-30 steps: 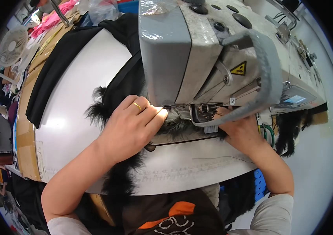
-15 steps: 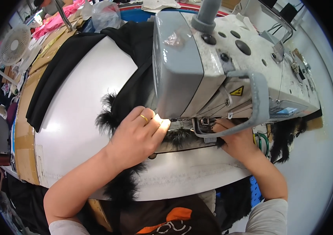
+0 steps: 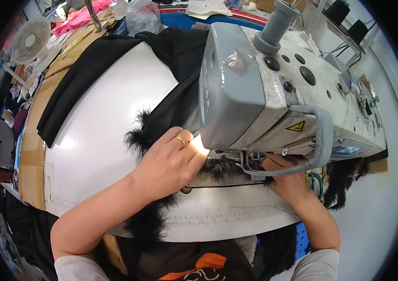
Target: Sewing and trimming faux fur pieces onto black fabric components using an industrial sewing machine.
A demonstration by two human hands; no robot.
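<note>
My left hand (image 3: 168, 161), with a ring on one finger, is closed on black fabric (image 3: 173, 105) just left of the lit needle area of a grey-and-white sewing machine (image 3: 236, 89). Black feather trim (image 3: 150, 222) hangs below that wrist, and more of it lies under the machine head between my hands. My right hand (image 3: 290, 187) reaches in under the grey guard loop (image 3: 323, 140). Its fingers are bent over the trim, their tips partly hidden by the loop. The needle itself is hidden behind the machine head.
The white table (image 3: 110, 98) carries a printed ruler scale along its near edge. Black cloth (image 3: 84, 75) drapes over its far left side, beside a cardboard edge (image 3: 33, 164). A white fan (image 3: 29, 41) stands far left. Another black feathery piece (image 3: 346, 182) hangs at right.
The view has shifted, so the machine and table appear farther right and lower. Both hands keep nearly the same places beside the machine, still on the fabric and trim.
</note>
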